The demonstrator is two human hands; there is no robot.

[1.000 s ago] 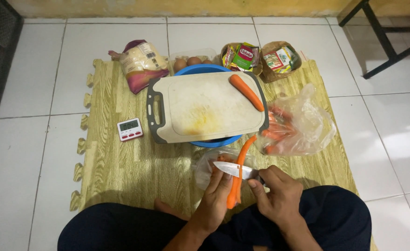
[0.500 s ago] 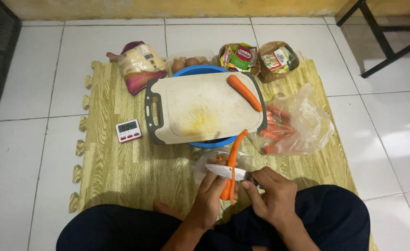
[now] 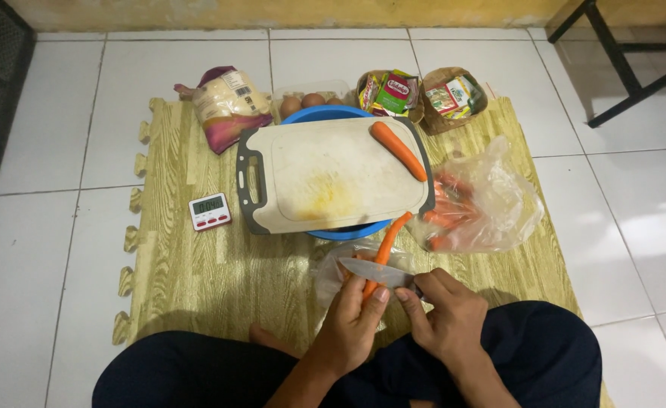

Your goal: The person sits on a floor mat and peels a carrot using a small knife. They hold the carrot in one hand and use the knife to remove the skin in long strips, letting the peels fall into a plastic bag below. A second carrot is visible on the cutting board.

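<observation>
Wood-patterned foam mat (image 3: pixel 197 279) is lying on the tiled floor, carrying all items. White cutting board (image 3: pixel 325 174) is resting across a blue bowl (image 3: pixel 314 115); one whole carrot (image 3: pixel 399 149), apparently already peeled, is lying at its far right corner. Clear plastic bag of carrots (image 3: pixel 476 204) is sitting just right of the board, several appearing still unpeeled, so most of the work is judged remaining. A second clear bag (image 3: pixel 333 276) is lying under the hands, likely catching peelings. Left hand (image 3: pixel 352 325) is closing its grip around the lower end of a long carrot (image 3: pixel 382 253), which is pointing up toward the board's near edge. Right hand (image 3: pixel 442 317) is gripping a knife (image 3: pixel 371 270), blade lying across the carrot; peeling is judged under way, not finished. Also present: pink-and-white bag (image 3: pixel 227 106), eggs (image 3: pixel 312 100), two brown paper bags of packets (image 3: pixel 416 94), small timer (image 3: pixel 210 211).
</observation>
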